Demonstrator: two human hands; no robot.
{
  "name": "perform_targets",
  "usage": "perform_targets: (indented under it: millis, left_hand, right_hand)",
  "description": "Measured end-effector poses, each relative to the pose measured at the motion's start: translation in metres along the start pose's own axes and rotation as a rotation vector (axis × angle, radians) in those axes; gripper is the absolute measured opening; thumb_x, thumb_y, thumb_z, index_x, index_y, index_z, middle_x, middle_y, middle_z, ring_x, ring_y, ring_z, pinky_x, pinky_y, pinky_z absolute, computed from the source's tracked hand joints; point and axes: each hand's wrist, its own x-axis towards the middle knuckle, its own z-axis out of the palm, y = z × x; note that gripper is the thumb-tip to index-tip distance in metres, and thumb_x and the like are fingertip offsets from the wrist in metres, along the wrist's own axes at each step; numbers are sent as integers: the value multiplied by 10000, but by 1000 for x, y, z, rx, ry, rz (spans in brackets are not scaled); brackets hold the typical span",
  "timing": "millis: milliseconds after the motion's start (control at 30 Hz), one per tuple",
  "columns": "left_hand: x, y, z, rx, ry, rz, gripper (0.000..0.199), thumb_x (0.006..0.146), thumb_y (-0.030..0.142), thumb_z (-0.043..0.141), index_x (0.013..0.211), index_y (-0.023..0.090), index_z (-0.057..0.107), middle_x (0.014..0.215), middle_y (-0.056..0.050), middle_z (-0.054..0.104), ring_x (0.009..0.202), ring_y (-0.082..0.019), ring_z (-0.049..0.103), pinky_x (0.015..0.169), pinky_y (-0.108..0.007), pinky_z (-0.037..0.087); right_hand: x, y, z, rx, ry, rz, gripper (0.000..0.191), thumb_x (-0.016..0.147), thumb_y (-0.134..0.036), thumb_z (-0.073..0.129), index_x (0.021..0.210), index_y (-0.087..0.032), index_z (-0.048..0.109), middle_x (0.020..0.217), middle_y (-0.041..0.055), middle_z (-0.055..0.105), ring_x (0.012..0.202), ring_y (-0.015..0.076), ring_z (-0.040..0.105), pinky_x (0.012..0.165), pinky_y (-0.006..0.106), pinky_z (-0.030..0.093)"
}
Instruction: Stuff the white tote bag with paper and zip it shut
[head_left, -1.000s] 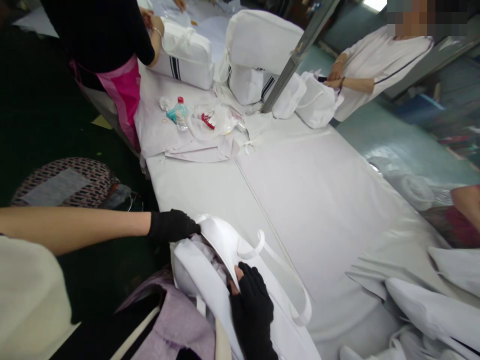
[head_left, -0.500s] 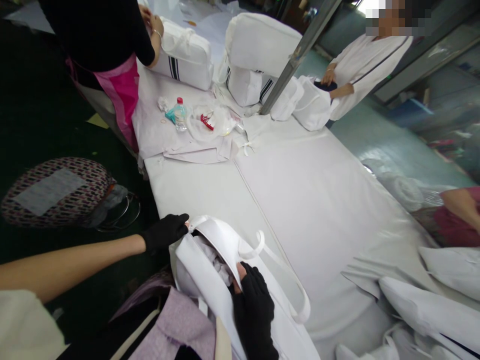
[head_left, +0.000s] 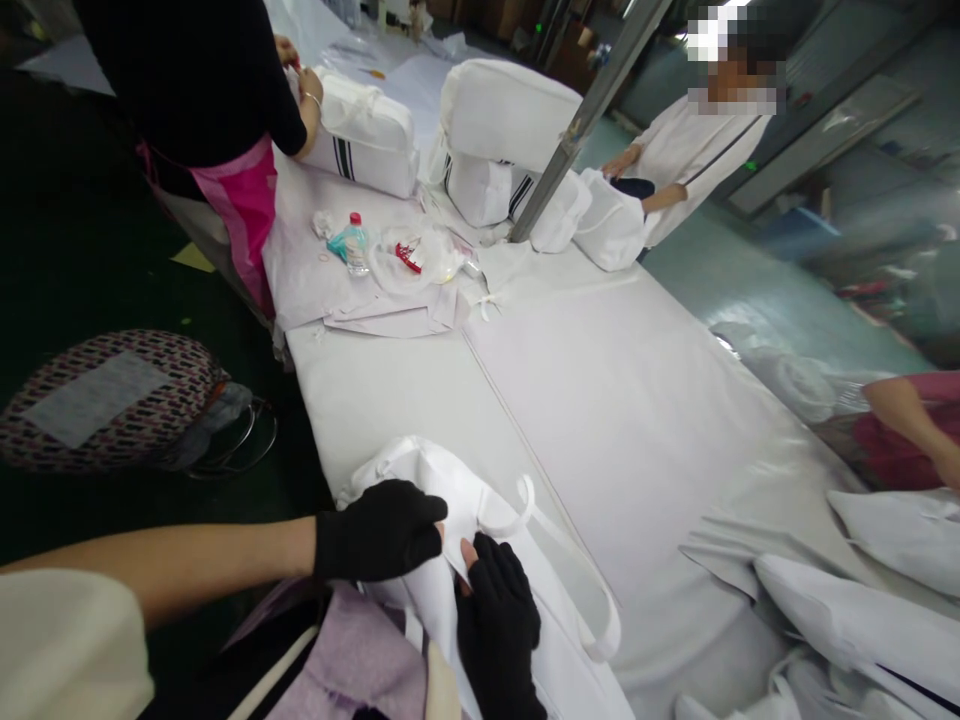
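Observation:
A white fabric bag [head_left: 442,490] with long strap handles [head_left: 577,580] lies at the near edge of the white-covered table [head_left: 615,400]. Both my hands wear black gloves. My left hand [head_left: 379,530] grips the bag's upper flap from the left and presses it down over the opening. My right hand [head_left: 499,615] holds the bag's front panel just beside it, thumb tip bare through the glove. The two hands almost touch over the bag's mouth, which is now covered.
Finished white bags [head_left: 506,130] with dark stripes stand at the far end, with a water bottle [head_left: 355,245] and scraps. A person in black with a pink apron [head_left: 232,200] works far left, another in white [head_left: 690,160] far right. A patterned stool [head_left: 105,395] stands left; white bags [head_left: 862,620] pile right.
My left hand moved from the bag's far left rim inward and down, folding the flap over the opening. The stuffing visible inside before is now hidden. The right hand stayed put.

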Motion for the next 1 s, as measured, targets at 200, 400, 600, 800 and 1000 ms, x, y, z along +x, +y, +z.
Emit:
perform_targets:
  millis: [200, 400, 600, 800, 1000]
  left_hand:
    - [9, -3, 7, -19, 172, -13, 358, 940, 343, 361, 821, 155, 641, 835, -107, 670, 783, -230, 615, 707, -340, 434]
    - [9, -22, -15, -178, 101, 118, 347, 948, 344, 378, 754, 153, 593, 713, -32, 615, 656, -149, 552, 627, -275, 376]
    - [3, -92, -11, -196, 487, -390, 407, 910, 549, 392, 922, 163, 518, 739, -21, 588, 715, -172, 552, 653, -281, 398]
    - [10, -136, 24, -195, 245, -412, 472, 805, 613, 503, 625, 177, 490, 596, 1, 528, 573, -153, 480, 551, -268, 315]
    - [16, -139, 35, -212, 338, -386, 472, 849, 570, 439, 597, 173, 481, 601, 0, 504, 616, -150, 468, 585, -257, 331]
  right_hand:
    - [50, -8, -15, 461, 46, 309, 406, 917, -256, 535, 1313, -171, 510, 1185, 98, 639, 1075, 189, 605, 899, 339, 516]
    - [129, -28, -10, 808, -307, 206, 121, 881, -258, 546, 877, -176, 634, 857, 23, 603, 810, 142, 557, 700, 265, 434]
    - [135, -34, -14, 900, -387, 386, 284, 919, -374, 506, 725, -169, 537, 699, -11, 514, 687, 117, 468, 620, 250, 352]
    - [137, -39, -17, 1032, -400, 379, 190, 903, -306, 527, 1012, -189, 628, 856, 6, 644, 788, 136, 565, 715, 252, 422]
    - [139, -39, -8, 1060, -452, 405, 194, 895, -311, 512, 917, -171, 644, 748, -3, 606, 716, 125, 543, 676, 245, 423]
